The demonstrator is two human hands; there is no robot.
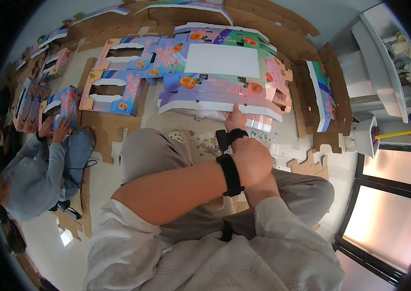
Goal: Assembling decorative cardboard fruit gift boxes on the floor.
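Right hand presses flat, fingers spread, on the near edge of a flattened printed carton; left hand, closed and empty, rests across that wrist; steady pressure seems best.

Flat printed carton stack blocks ahead; bare floor right of the right hand stays passable

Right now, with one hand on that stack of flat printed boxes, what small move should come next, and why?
Probably lift the top flat box by its near edge: the right hand already rests on that edge, while the left hand lies across the right forearm.
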